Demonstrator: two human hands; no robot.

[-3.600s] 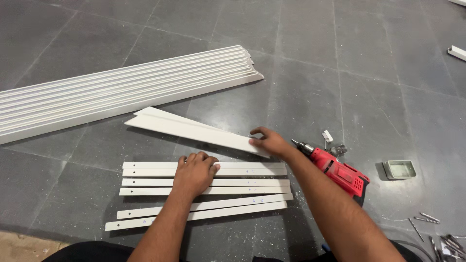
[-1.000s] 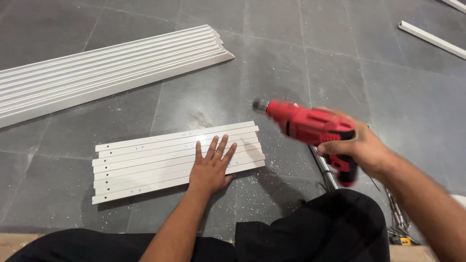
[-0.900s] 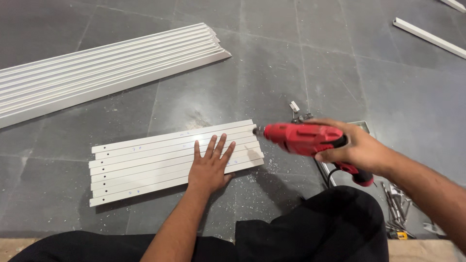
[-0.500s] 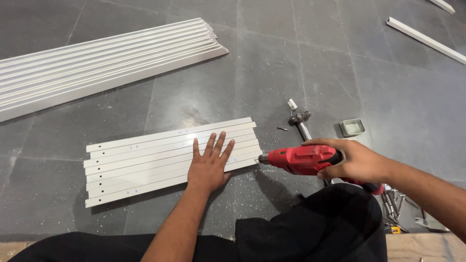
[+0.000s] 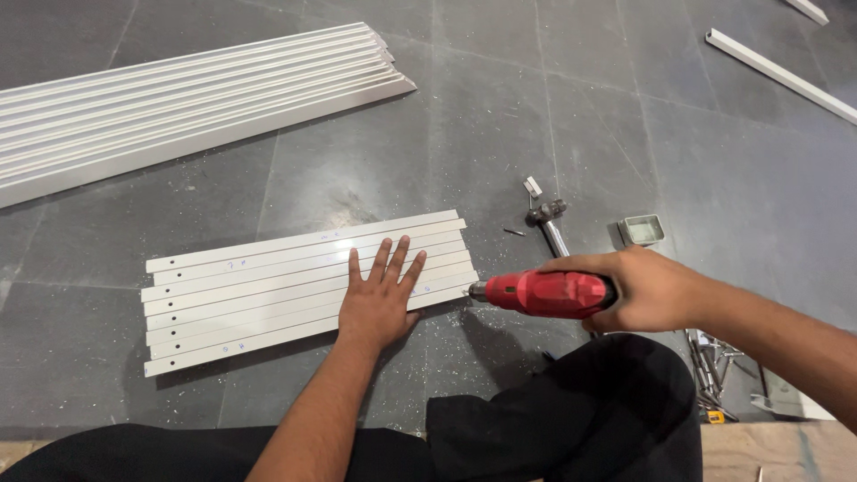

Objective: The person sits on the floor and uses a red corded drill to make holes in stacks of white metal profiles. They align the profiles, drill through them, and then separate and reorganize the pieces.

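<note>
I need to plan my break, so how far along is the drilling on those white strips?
Done: white strips lie side by side on the floor. In hand: left hand presses them flat; right hand aims the red drill at their end. Left: unclear; finished holes cannot be counted.

Left hand (image 5: 379, 299) lying flat, palm down, fingers (image 5: 393, 259) spread and pointing away, thumb out to the left, forearm running back toward the body. Pressing on white strips (image 5: 268, 286) beneath the palm. Right hand (image 5: 656, 290) sitting well to the right of the left, curled tight around the rear of a red drill (image 5: 544, 293), knuckles up, wrist straight, forearm stretching off to the lower right. Drill nose pointing toward the left hand, just short of its little finger.
</note>
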